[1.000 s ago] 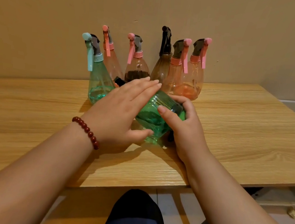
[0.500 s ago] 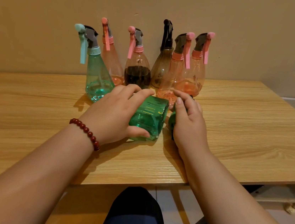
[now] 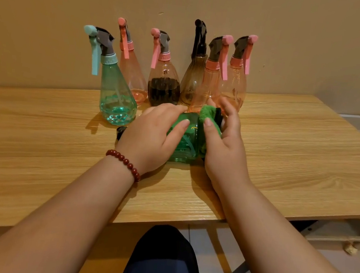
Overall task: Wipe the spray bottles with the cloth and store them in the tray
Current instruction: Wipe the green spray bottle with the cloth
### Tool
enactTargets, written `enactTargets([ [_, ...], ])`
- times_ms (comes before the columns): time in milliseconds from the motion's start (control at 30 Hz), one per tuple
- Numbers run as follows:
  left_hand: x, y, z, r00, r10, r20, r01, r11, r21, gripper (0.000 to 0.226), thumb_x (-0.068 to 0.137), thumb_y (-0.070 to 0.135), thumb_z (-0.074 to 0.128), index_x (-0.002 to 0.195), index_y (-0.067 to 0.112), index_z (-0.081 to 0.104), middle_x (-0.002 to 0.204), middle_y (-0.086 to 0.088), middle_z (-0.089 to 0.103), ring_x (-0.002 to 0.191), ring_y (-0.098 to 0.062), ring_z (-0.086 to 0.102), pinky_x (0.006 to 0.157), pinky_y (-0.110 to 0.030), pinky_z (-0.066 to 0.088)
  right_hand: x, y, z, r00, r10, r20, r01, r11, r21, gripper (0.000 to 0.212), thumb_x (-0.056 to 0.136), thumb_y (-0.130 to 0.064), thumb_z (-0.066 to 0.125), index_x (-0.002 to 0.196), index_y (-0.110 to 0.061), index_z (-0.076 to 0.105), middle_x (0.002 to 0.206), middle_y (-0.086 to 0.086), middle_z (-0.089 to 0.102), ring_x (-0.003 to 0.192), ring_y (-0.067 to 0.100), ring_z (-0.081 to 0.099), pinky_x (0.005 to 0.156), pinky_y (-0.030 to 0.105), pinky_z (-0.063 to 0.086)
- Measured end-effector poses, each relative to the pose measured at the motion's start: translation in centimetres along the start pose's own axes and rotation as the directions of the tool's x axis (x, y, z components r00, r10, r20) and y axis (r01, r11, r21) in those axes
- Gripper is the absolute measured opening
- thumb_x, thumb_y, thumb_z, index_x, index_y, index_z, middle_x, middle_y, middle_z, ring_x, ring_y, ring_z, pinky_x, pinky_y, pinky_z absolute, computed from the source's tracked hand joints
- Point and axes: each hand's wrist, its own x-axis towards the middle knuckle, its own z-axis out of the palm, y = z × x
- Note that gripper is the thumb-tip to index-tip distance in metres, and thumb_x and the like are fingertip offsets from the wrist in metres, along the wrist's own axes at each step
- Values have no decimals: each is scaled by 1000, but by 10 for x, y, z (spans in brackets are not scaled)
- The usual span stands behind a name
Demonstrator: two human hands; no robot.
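A green spray bottle (image 3: 185, 141) lies on its side on the wooden worktop (image 3: 297, 150), at the centre of the frame, between the two hands. The left hand (image 3: 152, 133) grips its body from above, with the fingers curled over the top and the thumb along the near side. The right hand (image 3: 225, 142) is clamped on a green cloth (image 3: 208, 116), its thumb pressing the cloth against the bottle's right end while the fingers wrap round behind. A dark part shows just behind the cloth; I cannot tell what it is. A small black piece (image 3: 119, 132) pokes out at the left edge of the left hand, touching the worktop.

Behind the hands, in the upper middle of the frame, six bottles stand upright in a loose row near the beige wall (image 3: 54, 7). They are a teal spray bottle (image 3: 118, 97) at the left, a pink bottle (image 3: 132, 71), a pink-topped bottle with dark liquid (image 3: 163, 89), an amber bottle with a black sprayer (image 3: 193, 79), and two more pink bottles (image 3: 235, 86) at the right. The right hand's fingertips are just in front of those last two.

A bracelet of red beads (image 3: 124, 161) circles the left wrist. A dark-clad knee (image 3: 164, 259) shows at the bottom centre, below the worktop's edge.
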Motion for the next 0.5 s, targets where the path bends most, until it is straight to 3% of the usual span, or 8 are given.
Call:
enactTargets([
  [33, -1, -2, 4, 1000, 5, -29, -6, 1000, -15, 59, 98, 48, 26, 140, 16, 52, 136, -2, 58, 127, -21, 50, 99, -27, 33, 1, 0, 1, 1000, -8, 10, 8, 999, -31, 39, 102, -20, 45, 138, -35, 42, 129, -19, 52, 114, -7, 53, 91, 21, 50],
  [100, -1, -5, 9, 998, 3, -61, -4, 1000, -24, 61, 97, 49, 24, 136, 15, 55, 132, -3, 60, 122, -21, 53, 96, -27, 34, 3, -1, 3, 999, 24, 35, -21, 997, -71, 35, 103, -23, 42, 136, -35, 48, 134, -15, 51, 117, -1, 52, 93, 20, 50],
  [233, 0, -4, 13, 996, 0, -84, -1, 1000, -18, 61, 96, 49, 24, 133, 14, 58, 129, -4, 62, 120, -22, 54, 95, -27, 34, 9, 0, 3, 987, 156, 25, -154, 985, -73, 34, 104, -22, 42, 134, -33, 54, 116, -18, 54, 94, -10, 52, 69, 1, 46],
  [367, -1, -5, 14, 994, -3, -109, 0, 1000, -31, 60, 96, 48, 26, 132, 13, 58, 128, -4, 63, 119, -22, 55, 95, -27, 35, 1, -3, 5, 1000, -14, 11, 14, 998, -68, 37, 103, -19, 42, 137, -32, 51, 133, -17, 53, 119, -7, 48, 93, 3, 41],
  [500, -1, -6, 15, 995, 6, -100, -9, 1000, -29, 59, 96, 48, 26, 132, 13, 59, 128, -4, 63, 119, -22, 55, 95, -27, 35, 11, 2, 7, 995, 101, -8, -101, 981, -167, 36, 103, -19, 42, 135, -30, 54, 121, -17, 54, 108, -4, 48, 80, 3, 41],
])
